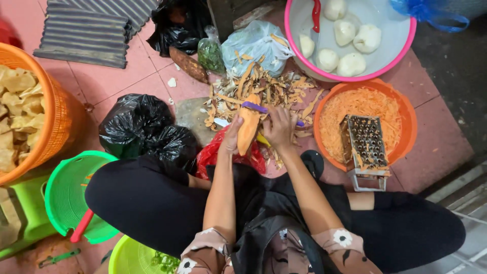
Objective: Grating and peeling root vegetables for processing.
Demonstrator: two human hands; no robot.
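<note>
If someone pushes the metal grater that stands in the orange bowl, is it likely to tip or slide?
The grater probably tips easily: it is tall and narrow, and stands tilted on the orange bowl's rim rather than flat. It looks rigid, so it would fall as one piece. Shreds beneath it may let it slide. Neither the left hand nor the right hand steadies it.
</note>
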